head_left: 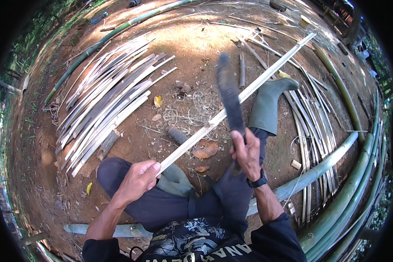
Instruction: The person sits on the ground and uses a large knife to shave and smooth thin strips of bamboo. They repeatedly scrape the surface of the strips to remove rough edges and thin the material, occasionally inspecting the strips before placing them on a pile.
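My left hand (139,178) is closed round the near end of a long pale bamboo strip (185,145). The strip slants away to the far right, passing over my outstretched boot (266,105). A dark, broad-bladed machete (231,94) is gripped in my right hand (246,150), its blade pointing up and away, smeared a little by motion. The blade crosses the strip near its middle; whether it touches cannot be told. A knot shows on the strip just left of the blade. Thin curled shavings (196,109) lie on the soil beneath.
A pile of split bamboo strips (107,102) lies at left, another bundle (316,144) at right. Whole green bamboo poles (349,201) stack along the right; one pole (303,181) runs beneath me. A long curved pole (113,32) crosses the far left. Dry leaves (205,149) dot the ground.
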`<state>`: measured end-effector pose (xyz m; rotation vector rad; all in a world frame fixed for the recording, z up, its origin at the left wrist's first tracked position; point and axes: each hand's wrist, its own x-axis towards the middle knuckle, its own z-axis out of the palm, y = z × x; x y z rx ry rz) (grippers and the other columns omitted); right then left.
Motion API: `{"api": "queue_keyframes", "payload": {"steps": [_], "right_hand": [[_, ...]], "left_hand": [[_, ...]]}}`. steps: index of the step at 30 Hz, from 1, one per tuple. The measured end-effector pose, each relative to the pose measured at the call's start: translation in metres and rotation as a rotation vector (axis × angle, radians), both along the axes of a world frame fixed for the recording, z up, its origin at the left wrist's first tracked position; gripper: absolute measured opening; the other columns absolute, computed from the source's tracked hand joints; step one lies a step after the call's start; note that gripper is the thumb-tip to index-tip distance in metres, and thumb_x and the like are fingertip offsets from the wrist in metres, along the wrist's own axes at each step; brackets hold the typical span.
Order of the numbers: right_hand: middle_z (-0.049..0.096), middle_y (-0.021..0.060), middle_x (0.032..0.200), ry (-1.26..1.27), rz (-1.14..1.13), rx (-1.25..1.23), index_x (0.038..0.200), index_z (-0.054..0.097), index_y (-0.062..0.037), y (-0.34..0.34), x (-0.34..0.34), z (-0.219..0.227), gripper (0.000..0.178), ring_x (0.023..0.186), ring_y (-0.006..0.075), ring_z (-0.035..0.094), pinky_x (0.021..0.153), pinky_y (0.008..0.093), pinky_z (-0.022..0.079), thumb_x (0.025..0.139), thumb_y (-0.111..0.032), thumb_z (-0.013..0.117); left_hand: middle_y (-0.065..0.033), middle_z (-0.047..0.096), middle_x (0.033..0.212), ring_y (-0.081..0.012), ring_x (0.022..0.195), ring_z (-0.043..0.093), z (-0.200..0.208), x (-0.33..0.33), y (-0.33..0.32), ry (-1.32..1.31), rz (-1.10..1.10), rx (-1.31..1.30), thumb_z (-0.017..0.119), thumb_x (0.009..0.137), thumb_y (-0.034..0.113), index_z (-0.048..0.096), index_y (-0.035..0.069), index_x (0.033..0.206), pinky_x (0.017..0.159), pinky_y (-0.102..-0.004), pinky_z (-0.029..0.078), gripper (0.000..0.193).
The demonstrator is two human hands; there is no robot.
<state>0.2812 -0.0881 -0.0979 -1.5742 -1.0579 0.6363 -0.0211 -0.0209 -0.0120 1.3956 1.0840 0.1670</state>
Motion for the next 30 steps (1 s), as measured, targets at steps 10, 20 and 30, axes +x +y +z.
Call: {"api": "queue_keyframes", "payload": {"steps": [10,20,30], "right_hand": [[0.056,0.003,0.052,-0.093,0.143,0.004,0.079,0.055,0.0001,-0.012,-0.018,-0.002,0.04,0.047,0.0107,0.058,0.041,0.0252,0.041,0.094,-0.036,0.061],[0.056,0.0029,0.052,-0.246,0.143,0.102,0.078,0.054,0.0,-0.017,-0.022,-0.017,0.037,0.048,0.0084,0.058,0.041,0.0239,0.042,0.094,-0.032,0.063],[0.049,0.015,0.052,-0.188,0.25,-0.018,0.079,0.054,0.0019,-0.025,-0.042,-0.012,0.032,0.049,0.016,0.06,0.044,0.0368,0.04,0.089,-0.025,0.068]], "left_hand": [[0.0015,0.043,0.054,-0.0048,0.048,0.037,0.0,0.009,0.003,-0.002,-0.039,-0.045,0.045,0.101,0.043,0.054,0.003,0.079,0.044,-0.024,0.029,0.046],[0.0026,0.042,0.052,-0.0044,0.046,0.035,0.0,0.018,0.007,-0.062,0.001,-0.115,0.044,0.101,0.042,0.054,0.003,0.08,0.043,-0.0234,0.027,0.046],[0.0021,0.043,0.053,-0.0043,0.045,0.035,-0.008,0.021,0.005,-0.077,-0.001,-0.08,0.045,0.101,0.041,0.054,0.003,0.082,0.042,-0.0221,0.027,0.044]]}}
